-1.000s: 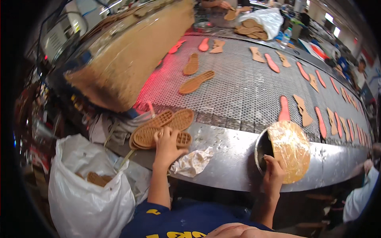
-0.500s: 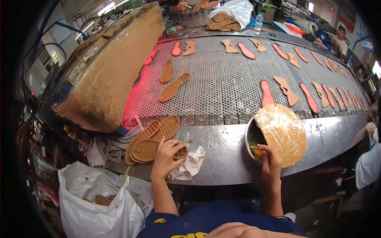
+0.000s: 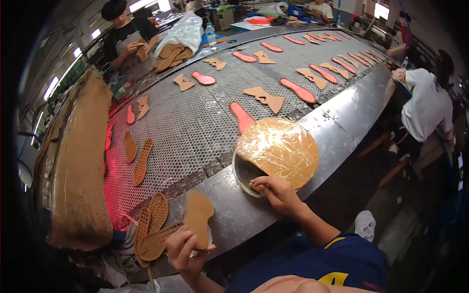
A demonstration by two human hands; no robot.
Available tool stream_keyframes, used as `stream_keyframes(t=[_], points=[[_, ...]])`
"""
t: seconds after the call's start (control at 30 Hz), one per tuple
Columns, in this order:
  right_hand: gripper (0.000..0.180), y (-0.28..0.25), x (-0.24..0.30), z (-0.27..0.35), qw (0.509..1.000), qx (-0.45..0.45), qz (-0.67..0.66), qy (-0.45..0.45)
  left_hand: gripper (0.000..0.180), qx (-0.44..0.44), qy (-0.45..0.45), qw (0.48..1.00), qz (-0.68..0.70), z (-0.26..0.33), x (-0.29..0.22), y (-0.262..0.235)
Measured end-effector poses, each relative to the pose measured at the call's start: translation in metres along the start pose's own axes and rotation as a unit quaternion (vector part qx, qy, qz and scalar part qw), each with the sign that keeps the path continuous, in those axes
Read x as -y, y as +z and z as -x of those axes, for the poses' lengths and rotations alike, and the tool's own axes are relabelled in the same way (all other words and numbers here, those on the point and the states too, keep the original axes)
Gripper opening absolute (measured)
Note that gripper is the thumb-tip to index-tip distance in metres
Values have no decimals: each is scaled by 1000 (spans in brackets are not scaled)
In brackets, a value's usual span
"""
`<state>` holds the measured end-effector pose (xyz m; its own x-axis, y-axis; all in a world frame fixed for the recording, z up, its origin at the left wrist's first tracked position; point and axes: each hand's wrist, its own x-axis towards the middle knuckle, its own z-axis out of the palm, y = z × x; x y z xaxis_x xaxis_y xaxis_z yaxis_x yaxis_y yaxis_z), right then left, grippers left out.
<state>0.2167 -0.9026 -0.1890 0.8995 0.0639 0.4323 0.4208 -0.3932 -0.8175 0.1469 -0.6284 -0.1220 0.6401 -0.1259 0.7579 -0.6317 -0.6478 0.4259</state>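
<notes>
My left hand (image 3: 181,253) is closed round a tan shoe sole (image 3: 197,219), lifted upright off the metal edge with its smooth side showing. Beside it lie three brown treaded soles (image 3: 159,211), partly overlapping. My right hand (image 3: 277,193) is closed at the mouth of a round pot (image 3: 240,177), pinching a yellow handle (image 3: 255,187) whose lower end is hidden inside. A round tan cover wrapped in clear film (image 3: 281,146) lies over most of the pot.
A perforated conveyor (image 3: 195,127) carries pink insoles (image 3: 298,91), tan cut pieces (image 3: 264,99) and two brown soles (image 3: 142,163). A large brown hood (image 3: 80,166) stands at left. Across the conveyor, a person (image 3: 128,41) handles a sole; another in white (image 3: 426,100) works at right.
My left hand has raised a sole from the metal edge. My right hand stays at the pot. The view has swung to the right.
</notes>
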Motion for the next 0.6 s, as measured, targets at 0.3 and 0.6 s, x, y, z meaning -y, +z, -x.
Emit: stream_keyframes(t=[0.3,0.6], points=[[13,-10,-3,-5,1000,5,-24,-19,25,12,-389,905,-175,18,17,-21],[16,-19,6,0,973,-69,-203,89,41,-102,-412,740,521,24,12,-27]])
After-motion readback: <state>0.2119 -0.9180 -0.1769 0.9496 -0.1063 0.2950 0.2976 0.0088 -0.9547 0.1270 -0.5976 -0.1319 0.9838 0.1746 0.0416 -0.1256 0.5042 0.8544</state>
